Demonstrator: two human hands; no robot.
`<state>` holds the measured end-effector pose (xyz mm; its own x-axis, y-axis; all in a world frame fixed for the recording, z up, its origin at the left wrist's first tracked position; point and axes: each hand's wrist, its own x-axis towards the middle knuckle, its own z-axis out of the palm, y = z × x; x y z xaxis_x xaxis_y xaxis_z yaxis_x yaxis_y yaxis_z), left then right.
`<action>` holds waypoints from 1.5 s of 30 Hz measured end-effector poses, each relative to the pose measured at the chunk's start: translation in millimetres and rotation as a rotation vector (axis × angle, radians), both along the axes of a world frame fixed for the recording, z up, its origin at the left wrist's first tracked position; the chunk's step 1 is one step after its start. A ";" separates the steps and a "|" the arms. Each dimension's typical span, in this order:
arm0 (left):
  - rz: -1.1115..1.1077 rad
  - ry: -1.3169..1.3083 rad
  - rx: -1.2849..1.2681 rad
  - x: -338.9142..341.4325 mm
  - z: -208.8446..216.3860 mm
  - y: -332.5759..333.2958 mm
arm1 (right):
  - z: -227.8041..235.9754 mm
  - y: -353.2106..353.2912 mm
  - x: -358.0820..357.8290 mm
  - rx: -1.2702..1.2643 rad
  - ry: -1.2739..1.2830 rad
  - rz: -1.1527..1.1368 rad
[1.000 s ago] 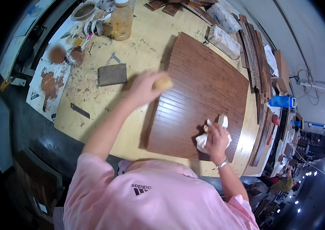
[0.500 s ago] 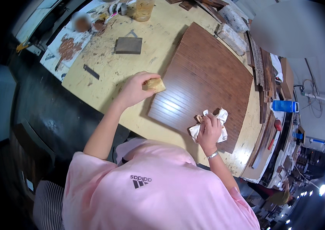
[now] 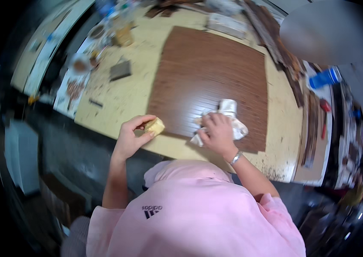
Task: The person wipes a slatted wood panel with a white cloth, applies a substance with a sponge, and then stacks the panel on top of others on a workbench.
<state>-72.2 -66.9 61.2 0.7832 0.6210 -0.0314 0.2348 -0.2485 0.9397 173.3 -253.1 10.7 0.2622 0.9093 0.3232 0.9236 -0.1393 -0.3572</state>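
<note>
Yellow block (image 3: 156,126) inside left grip (image 3: 131,133)

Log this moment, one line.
left hand: holding yellow block | right hand: on white cloth | cloth: on brown panel | panel: on table

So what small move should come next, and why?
Perhaps slide the white cloth farther across the brown panel: the right hand is on it near the panel's close edge, while the left hand holds the yellow block near a corner.
</note>
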 end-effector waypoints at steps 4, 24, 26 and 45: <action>-0.088 -0.097 -0.144 80.8 15.9 -9.0 | -6.2 -27.5 9.0 -0.082 0.084 0.015; -1.134 0.173 1.097 403.9 -21.8 -209.9 | -67.9 -36.6 8.0 0.158 0.262 0.120; -1.081 0.123 1.036 407.0 -13.2 -206.0 | -59.1 -45.7 13.2 0.186 0.154 0.152; -0.872 0.269 1.246 551.9 -24.8 -62.0 | -50.4 -43.0 23.1 0.199 0.326 0.122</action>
<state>479.7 -128.9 36.3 0.9608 -0.2720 -0.0532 -0.2727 -0.9621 -0.0056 196.4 -296.1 -39.7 0.2742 0.8682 0.4135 0.7630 0.0654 -0.6431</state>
